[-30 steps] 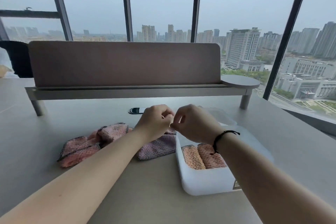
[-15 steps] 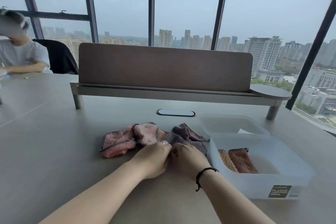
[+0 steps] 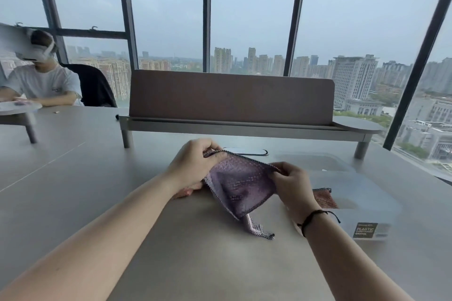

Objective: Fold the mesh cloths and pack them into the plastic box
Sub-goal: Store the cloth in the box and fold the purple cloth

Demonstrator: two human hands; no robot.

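A purple mesh cloth [image 3: 238,184] hangs lifted above the table, stretched between both hands, its lowest corner touching the tabletop. My left hand [image 3: 193,162] pinches its upper left corner. My right hand [image 3: 291,184] pinches the right corner. A pink mesh cloth [image 3: 187,192] lies on the table, mostly hidden behind my left wrist. The translucent plastic box [image 3: 367,215] stands to the right of my right hand, with a folded orange-brown cloth [image 3: 325,198] inside it.
The box's clear lid [image 3: 313,161] lies on the table behind the box. A brown desk divider on legs [image 3: 232,98] crosses the table further back. A person [image 3: 41,78] wearing a headset sits at the far left.
Both hands went from the cloth pile on the table to lifting the purple cloth and pulling it apart by two corners. The view shifted right and up.
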